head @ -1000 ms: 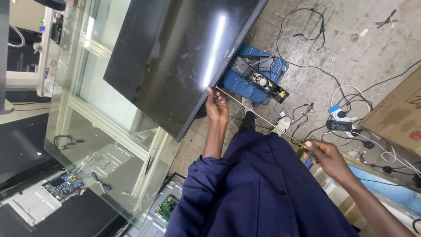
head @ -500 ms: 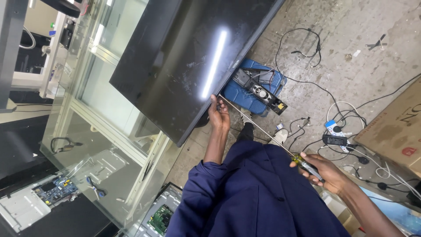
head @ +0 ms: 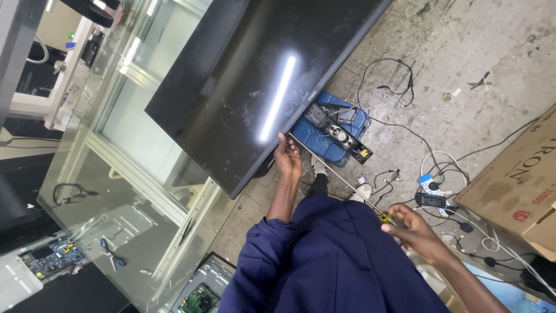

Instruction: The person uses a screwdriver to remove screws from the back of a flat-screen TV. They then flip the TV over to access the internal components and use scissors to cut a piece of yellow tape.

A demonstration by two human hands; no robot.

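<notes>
A large black flat screen (head: 243, 87) lies over a glass table, a strip of light reflected on it. My left hand (head: 286, 157) is at the screen's near edge, fingers curled around the tip end of a long thin screwdriver (head: 341, 177). My right hand (head: 408, 229) grips its yellow handle close to my blue jacket. The shaft runs slantwise between the two hands.
A blue plastic stand (head: 324, 145) with a black speaker bar (head: 339, 134) sits on the concrete floor under the screen's edge. Cables and a power strip (head: 431, 197) lie to the right, beside a cardboard box (head: 515, 174). The glass table (head: 116, 174) shows a circuit board (head: 49, 258) and pliers (head: 110, 255).
Both hands keep their hold on the screwdriver. The right hand has drawn slightly in toward my body, and the view has shifted a little.
</notes>
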